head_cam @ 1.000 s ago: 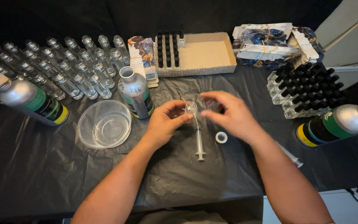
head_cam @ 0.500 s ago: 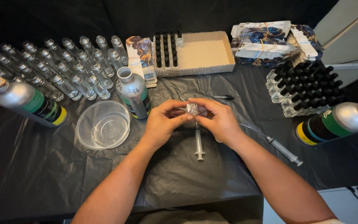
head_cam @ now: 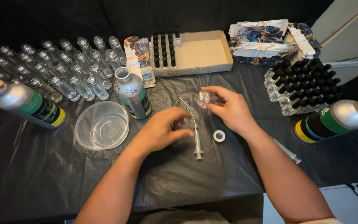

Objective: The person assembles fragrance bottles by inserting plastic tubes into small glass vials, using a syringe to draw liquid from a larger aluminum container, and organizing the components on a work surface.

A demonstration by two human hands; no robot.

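— Where's the small clear vial [head_cam: 204, 98]?
— Pinched sideways between the thumb and fingertips [head_cam: 210, 89] of the right hand [head_cam: 228, 108], held just above the surface [head_cam: 42, 174], its open mouth pointing toward nine o'clock.

— And the syringe [head_cam: 197, 141]?
— Flat on the surface at six o'clock from the vial, its thin curved tube running up toward eleven. The left hand [head_cam: 162, 128] has loosely curled fingers touching the barrel's upper end.

— Around them?
— A white ring cap [head_cam: 219, 136] at three o'clock of the syringe; an open aluminium bottle [head_cam: 131, 93] and clear bowl [head_cam: 101, 125] toward nine.
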